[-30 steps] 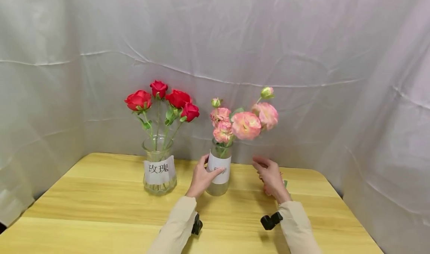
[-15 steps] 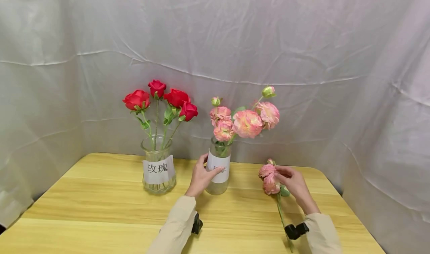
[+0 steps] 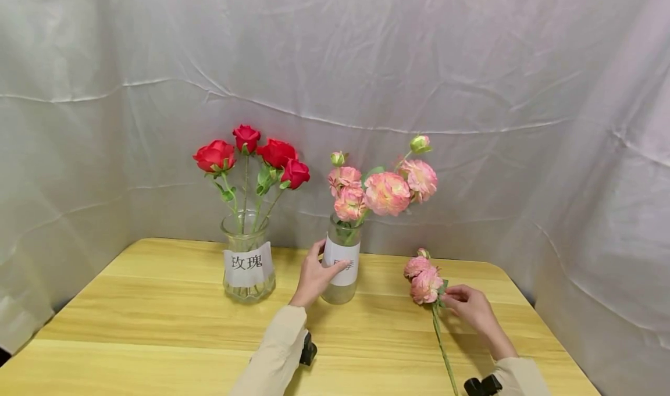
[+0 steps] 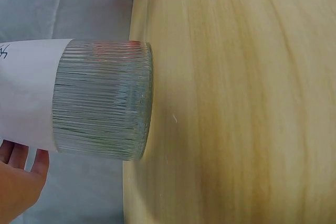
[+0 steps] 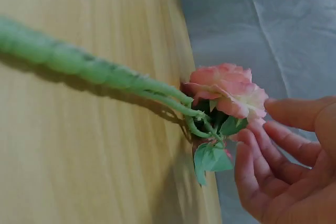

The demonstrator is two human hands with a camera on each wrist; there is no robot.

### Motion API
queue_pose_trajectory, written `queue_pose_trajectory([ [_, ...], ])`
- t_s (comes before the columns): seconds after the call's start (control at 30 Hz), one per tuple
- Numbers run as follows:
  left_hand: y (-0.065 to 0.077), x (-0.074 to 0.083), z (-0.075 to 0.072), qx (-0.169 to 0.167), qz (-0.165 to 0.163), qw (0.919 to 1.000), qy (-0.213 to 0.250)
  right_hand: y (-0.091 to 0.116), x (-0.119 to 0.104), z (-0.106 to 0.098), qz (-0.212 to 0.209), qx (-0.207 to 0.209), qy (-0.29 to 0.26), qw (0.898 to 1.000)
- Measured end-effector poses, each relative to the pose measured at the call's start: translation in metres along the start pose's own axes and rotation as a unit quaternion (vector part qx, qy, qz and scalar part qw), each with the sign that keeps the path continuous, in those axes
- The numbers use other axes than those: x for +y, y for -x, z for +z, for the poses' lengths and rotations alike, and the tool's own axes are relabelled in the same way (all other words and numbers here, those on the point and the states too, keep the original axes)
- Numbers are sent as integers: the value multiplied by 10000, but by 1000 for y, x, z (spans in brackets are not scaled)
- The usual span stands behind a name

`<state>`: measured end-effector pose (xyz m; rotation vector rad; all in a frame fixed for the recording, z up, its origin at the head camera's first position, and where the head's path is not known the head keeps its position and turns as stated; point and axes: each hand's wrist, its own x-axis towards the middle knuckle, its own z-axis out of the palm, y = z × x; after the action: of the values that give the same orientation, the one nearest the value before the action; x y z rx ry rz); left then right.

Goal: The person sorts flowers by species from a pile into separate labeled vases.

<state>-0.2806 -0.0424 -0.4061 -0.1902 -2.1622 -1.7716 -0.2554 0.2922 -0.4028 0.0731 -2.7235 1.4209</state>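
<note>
My left hand (image 3: 316,275) grips a glass vase (image 3: 339,295) with a white paper label (image 3: 341,256), thumb across the label. Pink flowers (image 3: 387,193) and small buds stand upright in it. The left wrist view shows the vase's ribbed lower glass (image 4: 102,98) and some of the fingers (image 4: 41,163). A further pink flower stem (image 3: 444,349) lies on the table at right, its blooms (image 3: 425,285) toward the back. Beside those blooms and green leaves (image 5: 212,158) is my right hand (image 3: 471,307); its thumb and fingers are apart, fingertips at or near the bloom; contact is unclear.
Left of the gripped vase stands another glass vase (image 3: 249,293) with a label, holding several red roses (image 3: 277,153). Both vases are near the back of the wooden table (image 3: 157,320). A grey curtain (image 3: 335,64) hangs behind and around it.
The right hand has moved right and toward the front, from over the lying flower to beside its leaves, uncovering the blooms and stem. The left hand stays on the vase.
</note>
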Motion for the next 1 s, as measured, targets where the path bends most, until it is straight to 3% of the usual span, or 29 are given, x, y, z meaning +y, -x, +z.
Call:
queue_pose_trajectory([
  [0.27, 1, -1, 1, 11, -49, 10000, 22, 7, 8, 1, 395, -168, 74, 9990],
  [0.6, 1, -2, 2, 21, -40, 10000, -38, 6, 18, 10, 824, -488, -342, 9948],
  [1.0, 0, -1, 1, 45, -40, 10000, -27, 1, 5, 14, 982, -468, 626, 9921],
])
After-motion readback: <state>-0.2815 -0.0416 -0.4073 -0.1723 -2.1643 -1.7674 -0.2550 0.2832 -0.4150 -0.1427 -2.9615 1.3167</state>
